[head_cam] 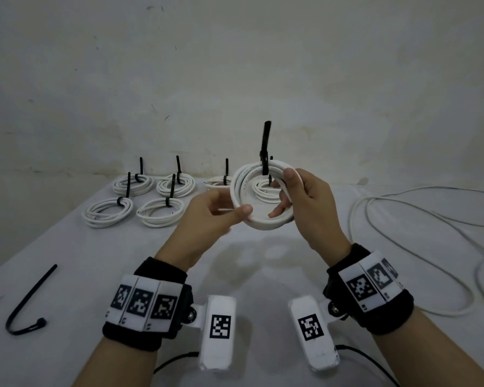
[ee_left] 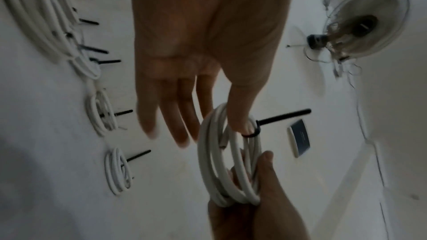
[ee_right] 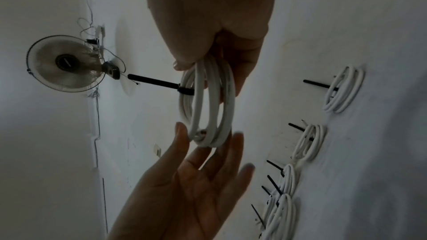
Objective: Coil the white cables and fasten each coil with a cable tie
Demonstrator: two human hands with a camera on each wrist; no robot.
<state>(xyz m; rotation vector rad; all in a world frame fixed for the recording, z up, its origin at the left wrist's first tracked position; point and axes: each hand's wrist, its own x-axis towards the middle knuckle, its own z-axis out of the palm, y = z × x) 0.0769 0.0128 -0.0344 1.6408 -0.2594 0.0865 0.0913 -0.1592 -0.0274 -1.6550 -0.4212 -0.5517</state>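
A white cable coil [head_cam: 263, 222] hangs in the air above the middle of the table. A black cable tie [head_cam: 266, 146] is wrapped round its top, with the tail pointing straight up. My right hand [head_cam: 310, 208] grips the coil's right side, thumb over the top strands and fingers through the hole. My left hand [head_cam: 207, 219] has straight fingers, and its thumb touches the coil's lower left. The right wrist view shows the coil [ee_right: 203, 101] hanging from my right hand [ee_right: 208, 15], with the left fingertips [ee_right: 238, 135] at its bottom. The left wrist view shows the tie [ee_left: 284, 115] on the coil [ee_left: 208, 161].
Several tied coils [head_cam: 133, 185] lie in rows at the back left of the white-covered table [head_cam: 263, 261]. A loose black tie [head_cam: 31, 300] lies at the front left. Loose white cable [head_cam: 403, 219] sprawls on the right. A fan [ee_right: 64, 63] hangs on the wall.
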